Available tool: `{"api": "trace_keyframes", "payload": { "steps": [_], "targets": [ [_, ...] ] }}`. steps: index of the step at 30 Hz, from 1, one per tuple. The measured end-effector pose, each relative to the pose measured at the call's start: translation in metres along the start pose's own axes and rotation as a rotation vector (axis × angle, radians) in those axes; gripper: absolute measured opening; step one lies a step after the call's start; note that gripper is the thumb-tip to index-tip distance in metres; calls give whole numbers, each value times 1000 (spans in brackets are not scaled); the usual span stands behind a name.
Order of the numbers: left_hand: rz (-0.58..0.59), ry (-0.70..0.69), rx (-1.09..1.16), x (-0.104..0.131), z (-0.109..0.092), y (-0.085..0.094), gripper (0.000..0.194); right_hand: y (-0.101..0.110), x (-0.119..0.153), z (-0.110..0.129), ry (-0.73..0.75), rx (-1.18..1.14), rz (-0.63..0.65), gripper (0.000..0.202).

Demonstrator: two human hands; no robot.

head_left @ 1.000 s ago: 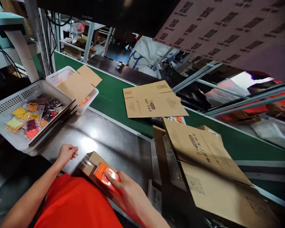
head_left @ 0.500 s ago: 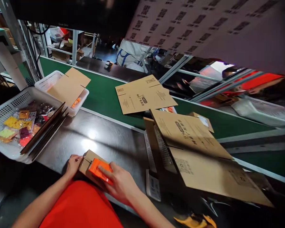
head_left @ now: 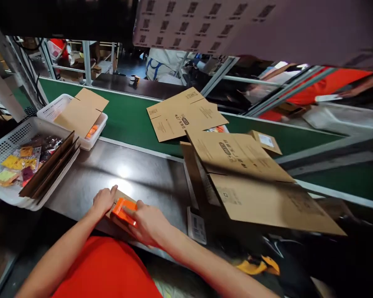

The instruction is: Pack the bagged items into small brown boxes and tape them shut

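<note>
A small brown cardboard box (head_left: 120, 195) lies at the near edge of the metal worktop, mostly covered by my hands and what I hold. My right hand (head_left: 149, 223) is wrapped round an orange tape dispenser (head_left: 124, 210), which is pressed against the top of the box. At the box's left end, my left hand (head_left: 104, 200) has its fingers closed on the edge. The box's underside and near face are hidden.
A white basket (head_left: 3, 142) on the left holds small colourful packets and cardboard sheets. Behind it stands a second white basket (head_left: 54, 105). Large flattened cartons (head_left: 251, 190) jut over the right side. A green conveyor belt (head_left: 127, 111) runs across the back; people are beyond it.
My left hand has moved up along the box end, its fingers now over the top edge. The tape dispenser has shifted slightly left with my right hand. The view has turned a little.
</note>
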State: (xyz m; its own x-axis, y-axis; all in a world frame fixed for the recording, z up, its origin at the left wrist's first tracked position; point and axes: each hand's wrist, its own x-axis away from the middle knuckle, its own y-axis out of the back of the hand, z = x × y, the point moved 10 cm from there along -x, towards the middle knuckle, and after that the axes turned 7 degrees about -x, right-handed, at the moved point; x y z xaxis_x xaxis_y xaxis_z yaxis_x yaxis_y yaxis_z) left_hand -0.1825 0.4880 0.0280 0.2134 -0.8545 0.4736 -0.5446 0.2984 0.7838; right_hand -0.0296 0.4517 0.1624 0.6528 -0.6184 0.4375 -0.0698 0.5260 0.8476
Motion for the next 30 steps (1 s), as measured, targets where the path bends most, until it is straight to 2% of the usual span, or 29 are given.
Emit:
{"api": "trace_keyframes", "payload": {
  "steps": [2,5,8,10,14,16,18,21,25,28,30],
  "targets": [
    [3,-2,-8,4,-3,6,86,1,23,-18,-6,-28,20,40],
    [-6,8,-29,5,-3,14,84,-11,81,-63,-63,-76,4,36],
    [7,35,-81,4,-2,15,82,-34,145,-108,-161,-123,-24,45],
    [24,40,-132,4,-3,15,84,-53,179,-129,-214,-157,-14,51],
    [37,27,-196,1,-5,17,88,-86,212,-163,-279,-189,-18,52],
    [33,21,-213,-1,-6,18,89,-100,213,-177,-308,-167,-19,49],
    [19,9,-235,-4,-7,20,87,-114,201,-181,-301,-152,-15,48],
    [14,-10,-271,-6,-11,21,84,-130,161,-167,-246,-171,-8,51],
    [3,-13,-279,-7,-12,23,79,-132,101,-140,-207,-206,-108,54],
    [-16,-12,-265,-8,-12,26,76,-135,75,-133,-230,-230,-140,51],
    [-28,-24,-257,-8,-13,27,75,-143,65,-138,-275,-329,-125,50]
  ]
}}
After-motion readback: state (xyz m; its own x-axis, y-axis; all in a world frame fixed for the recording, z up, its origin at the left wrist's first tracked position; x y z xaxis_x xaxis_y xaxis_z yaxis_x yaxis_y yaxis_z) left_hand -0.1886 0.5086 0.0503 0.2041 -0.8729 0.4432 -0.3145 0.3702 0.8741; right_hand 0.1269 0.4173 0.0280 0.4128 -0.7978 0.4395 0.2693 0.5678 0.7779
